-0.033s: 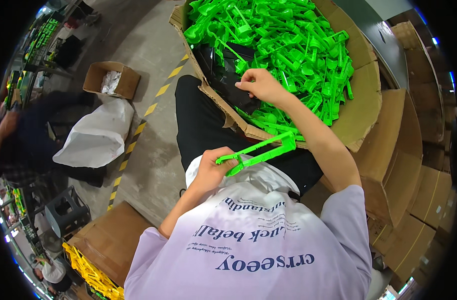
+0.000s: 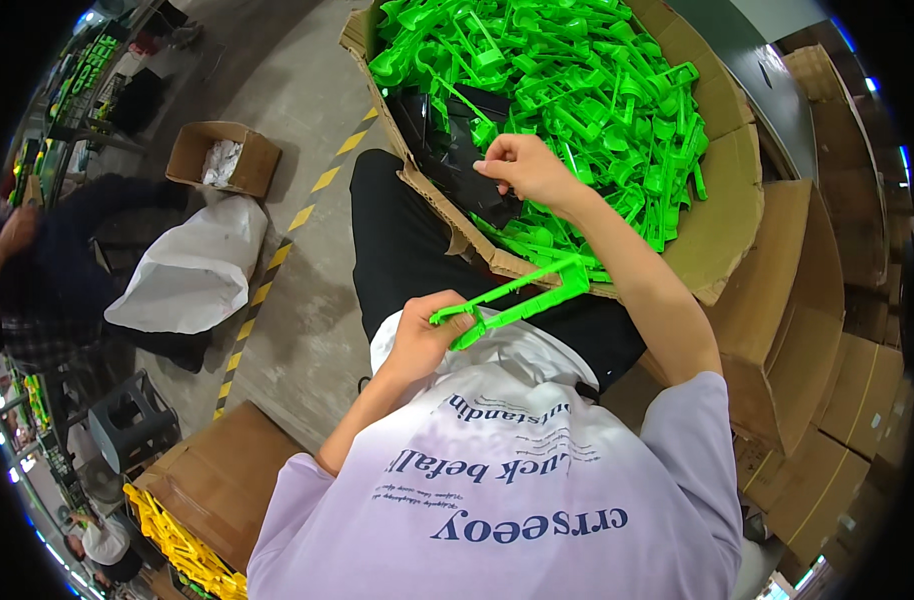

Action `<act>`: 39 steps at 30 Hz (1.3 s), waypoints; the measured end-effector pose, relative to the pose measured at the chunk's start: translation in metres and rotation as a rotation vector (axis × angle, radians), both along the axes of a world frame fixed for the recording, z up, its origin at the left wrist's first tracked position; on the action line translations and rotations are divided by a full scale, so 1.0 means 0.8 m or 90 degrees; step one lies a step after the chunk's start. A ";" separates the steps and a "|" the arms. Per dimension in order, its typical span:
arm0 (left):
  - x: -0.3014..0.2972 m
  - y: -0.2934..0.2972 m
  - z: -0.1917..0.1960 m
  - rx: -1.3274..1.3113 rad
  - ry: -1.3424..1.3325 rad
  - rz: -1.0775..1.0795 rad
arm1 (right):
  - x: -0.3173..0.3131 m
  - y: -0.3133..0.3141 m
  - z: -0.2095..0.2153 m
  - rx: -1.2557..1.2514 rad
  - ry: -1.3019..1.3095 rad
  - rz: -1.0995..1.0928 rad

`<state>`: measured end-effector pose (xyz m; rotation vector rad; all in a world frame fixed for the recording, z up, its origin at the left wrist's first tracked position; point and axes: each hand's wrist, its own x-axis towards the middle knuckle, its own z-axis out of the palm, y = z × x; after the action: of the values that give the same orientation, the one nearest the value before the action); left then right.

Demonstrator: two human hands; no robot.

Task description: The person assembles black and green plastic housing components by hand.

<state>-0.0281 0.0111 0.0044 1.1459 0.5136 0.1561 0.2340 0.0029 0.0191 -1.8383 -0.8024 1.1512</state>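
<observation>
My left hand is closed around a couple of long bright green plastic parts, held in front of my chest above my lap. My right hand reaches into a big cardboard box heaped with several green plastic parts of the same kind. Its fingers are curled at the border between the green heap and some black plastic pieces along the box's near left wall. Whether those fingers pinch anything is hidden.
Stacked flat cardboard boxes rise on the right. A white sack and a small open carton lie on the concrete floor past a yellow-black stripe. Another person in dark clothes crouches far left. Yellow parts fill a box lower left.
</observation>
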 end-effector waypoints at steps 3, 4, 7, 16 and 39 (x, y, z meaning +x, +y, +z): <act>0.005 0.003 -0.003 -0.039 -0.006 0.021 | 0.001 -0.018 0.024 0.078 0.102 -0.056; 0.006 0.003 -0.003 -0.047 0.007 0.021 | 0.003 -0.025 0.032 0.109 0.115 -0.073; 0.009 -0.001 -0.010 -0.058 0.014 0.040 | 0.000 -0.044 0.056 0.264 0.088 -0.156; 0.030 -0.012 0.011 -0.082 0.056 0.086 | -0.115 -0.116 0.072 0.396 -0.122 -0.383; 0.033 -0.025 0.009 -0.120 0.076 0.133 | -0.155 -0.120 0.037 0.446 -0.613 -0.279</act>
<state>-0.0017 -0.0088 0.0118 0.9203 0.7383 0.2165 0.1098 -0.0932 0.0490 -1.7421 -1.0503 -0.3526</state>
